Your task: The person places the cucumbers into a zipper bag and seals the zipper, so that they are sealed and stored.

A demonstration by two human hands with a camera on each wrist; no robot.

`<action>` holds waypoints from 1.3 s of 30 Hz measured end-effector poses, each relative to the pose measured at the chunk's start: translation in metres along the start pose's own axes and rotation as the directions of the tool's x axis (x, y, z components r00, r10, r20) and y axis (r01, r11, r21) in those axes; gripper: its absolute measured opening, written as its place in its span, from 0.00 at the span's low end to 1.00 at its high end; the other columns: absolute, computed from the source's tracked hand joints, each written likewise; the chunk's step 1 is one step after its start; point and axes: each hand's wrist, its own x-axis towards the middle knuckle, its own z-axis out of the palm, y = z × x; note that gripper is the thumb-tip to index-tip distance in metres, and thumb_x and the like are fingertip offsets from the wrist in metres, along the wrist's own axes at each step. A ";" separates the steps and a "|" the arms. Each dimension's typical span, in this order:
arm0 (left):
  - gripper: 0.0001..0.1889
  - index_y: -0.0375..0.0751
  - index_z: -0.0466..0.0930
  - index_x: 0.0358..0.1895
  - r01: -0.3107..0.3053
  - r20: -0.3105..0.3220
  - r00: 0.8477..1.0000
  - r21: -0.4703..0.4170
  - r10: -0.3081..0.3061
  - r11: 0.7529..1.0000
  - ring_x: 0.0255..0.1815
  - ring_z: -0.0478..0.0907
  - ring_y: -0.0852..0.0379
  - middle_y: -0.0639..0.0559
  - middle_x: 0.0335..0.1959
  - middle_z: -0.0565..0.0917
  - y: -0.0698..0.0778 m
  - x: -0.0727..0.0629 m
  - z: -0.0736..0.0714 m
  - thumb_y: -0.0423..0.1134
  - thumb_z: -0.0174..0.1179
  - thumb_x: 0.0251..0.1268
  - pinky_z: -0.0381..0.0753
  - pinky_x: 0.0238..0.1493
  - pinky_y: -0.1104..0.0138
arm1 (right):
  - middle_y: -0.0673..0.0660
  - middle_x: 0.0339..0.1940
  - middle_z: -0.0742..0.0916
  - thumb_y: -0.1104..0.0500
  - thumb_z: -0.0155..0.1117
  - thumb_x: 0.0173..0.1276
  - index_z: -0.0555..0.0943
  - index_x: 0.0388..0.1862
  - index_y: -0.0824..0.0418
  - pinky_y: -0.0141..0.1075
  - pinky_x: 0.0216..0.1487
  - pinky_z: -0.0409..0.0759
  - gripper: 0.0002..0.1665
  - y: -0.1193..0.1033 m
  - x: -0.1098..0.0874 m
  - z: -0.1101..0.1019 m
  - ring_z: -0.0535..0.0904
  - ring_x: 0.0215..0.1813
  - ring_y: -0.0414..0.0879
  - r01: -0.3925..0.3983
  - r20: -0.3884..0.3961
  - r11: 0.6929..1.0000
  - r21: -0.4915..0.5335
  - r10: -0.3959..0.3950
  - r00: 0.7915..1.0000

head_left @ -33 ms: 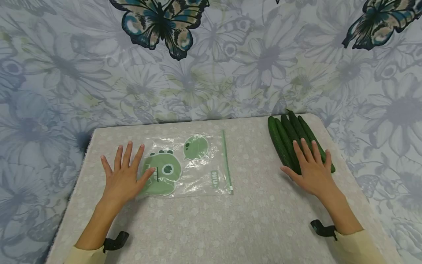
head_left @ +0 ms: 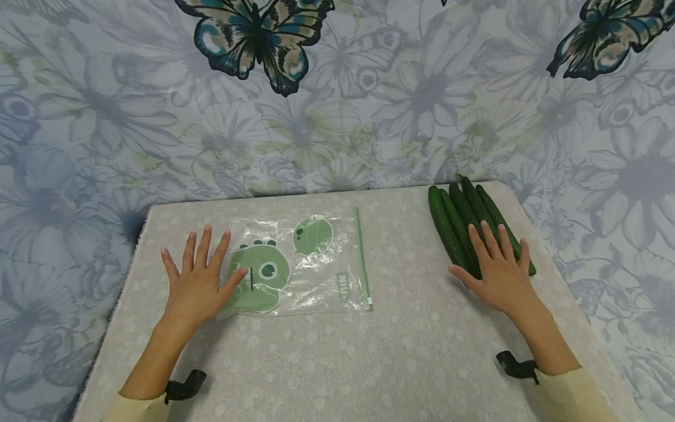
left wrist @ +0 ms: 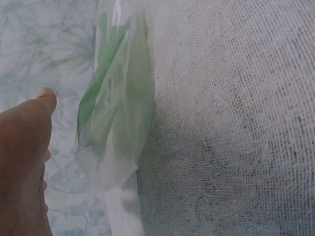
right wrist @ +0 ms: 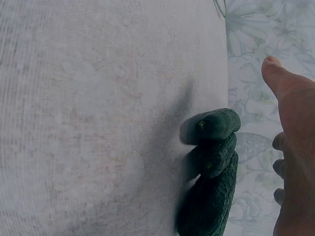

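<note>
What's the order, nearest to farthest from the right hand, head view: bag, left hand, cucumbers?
1. Cucumbers: right side, partly overlapped by the right hand.
2. Bag: left of centre.
3. Left hand: far left, at the bag's left end.

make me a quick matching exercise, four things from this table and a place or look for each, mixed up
1. left hand
2. right hand
3. cucumbers
4. zip bag

a. dark green, lying side by side
b. above the near ends of the cucumbers
c. clear, with green print
d. by the bag end opposite the zip

Pairs: 1-d, 2-b, 3-a, 4-c
</note>
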 end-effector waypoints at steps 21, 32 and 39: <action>0.46 0.59 0.43 0.91 -0.014 0.024 1.000 -0.050 0.015 0.999 0.92 0.29 0.32 0.38 0.92 0.41 0.033 0.014 0.008 0.71 0.49 0.81 0.15 0.79 0.20 | 0.62 0.93 0.47 0.27 0.57 0.78 0.41 0.93 0.49 0.78 0.84 0.28 0.60 -0.013 0.013 0.007 0.34 0.93 0.67 0.037 0.002 0.997 0.070 -0.038 0.999; 0.44 0.56 0.49 0.90 -0.050 0.018 0.998 -0.085 0.052 0.995 0.92 0.34 0.31 0.36 0.91 0.46 0.055 0.020 0.023 0.65 0.55 0.81 0.18 0.81 0.21 | 0.60 0.93 0.50 0.25 0.57 0.77 0.44 0.93 0.44 0.76 0.86 0.30 0.58 -0.031 0.029 0.019 0.36 0.93 0.67 0.060 0.026 0.996 0.069 -0.062 0.998; 0.40 0.48 0.61 0.86 -0.092 0.015 0.995 -0.074 0.094 0.993 0.91 0.44 0.30 0.34 0.88 0.56 0.083 0.031 0.036 0.63 0.58 0.80 0.27 0.83 0.20 | 0.65 0.88 0.65 0.37 0.69 0.75 0.66 0.86 0.56 0.75 0.87 0.38 0.48 -0.048 0.043 0.032 0.47 0.91 0.68 0.178 -0.103 0.976 0.126 -0.165 0.981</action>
